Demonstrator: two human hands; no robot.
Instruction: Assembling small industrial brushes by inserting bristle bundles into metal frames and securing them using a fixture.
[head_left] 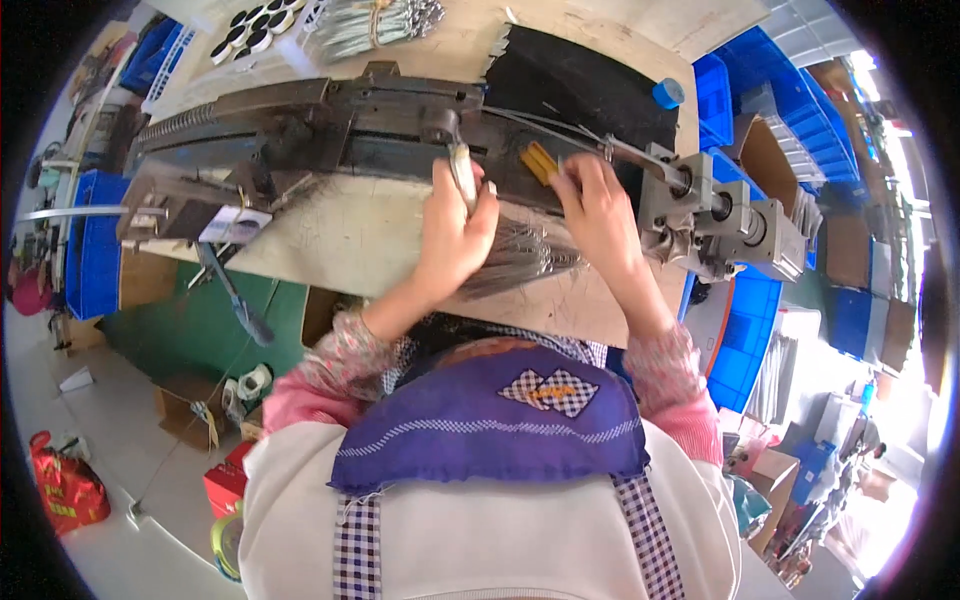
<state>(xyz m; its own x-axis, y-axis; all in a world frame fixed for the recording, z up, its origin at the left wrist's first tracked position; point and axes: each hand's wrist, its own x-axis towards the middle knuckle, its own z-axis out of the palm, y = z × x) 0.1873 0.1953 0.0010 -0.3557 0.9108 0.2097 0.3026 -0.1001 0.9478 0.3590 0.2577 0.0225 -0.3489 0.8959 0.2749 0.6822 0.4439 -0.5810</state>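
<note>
My left hand (455, 225) is closed around the pale, worn handle (463, 175) of a metal lever. The lever's round head joins a long dark metal bench machine (370, 125). Farther right, my right hand (603, 215) has its fingers bent together at the end of a yellow two-bar piece (538, 162), which lies on the machine bed. What the fingertips pinch, if anything, is too small to make out. Between my wrists a loose bundle of thin metal wires (520, 255) rests on the wooden bench, partly behind my left hand.
A cylinder with metal blocks (720, 215) sits at the machine's right end. Behind lie a black mat (585, 90), a blue tape roll (668, 93), another wire bundle (375, 25) and several black-topped round pieces (258, 28). Blue bins (715, 100) stand right of the bench.
</note>
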